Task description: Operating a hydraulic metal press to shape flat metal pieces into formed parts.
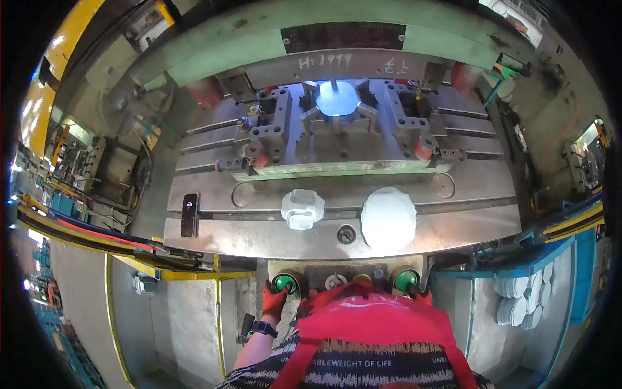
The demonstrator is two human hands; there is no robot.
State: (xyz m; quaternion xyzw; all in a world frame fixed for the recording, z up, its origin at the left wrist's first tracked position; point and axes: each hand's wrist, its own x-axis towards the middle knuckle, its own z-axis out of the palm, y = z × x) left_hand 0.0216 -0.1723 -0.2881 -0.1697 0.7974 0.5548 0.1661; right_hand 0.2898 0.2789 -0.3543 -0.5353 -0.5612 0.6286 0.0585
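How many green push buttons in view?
2: left green push button at the left hand, right green push button at the right hand. Others may be hidden.

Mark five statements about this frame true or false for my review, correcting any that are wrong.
1. The left hand is at a green push button. True.
2. The smartphone lies right of the pale formed part. False: it lies left of it.
3. A dark wristwatch is on the left wrist. True.
4. The right hand wears a blue glove. False: the glove is red.
5. Pale rounded plates are piled in the right-hand bin. True.
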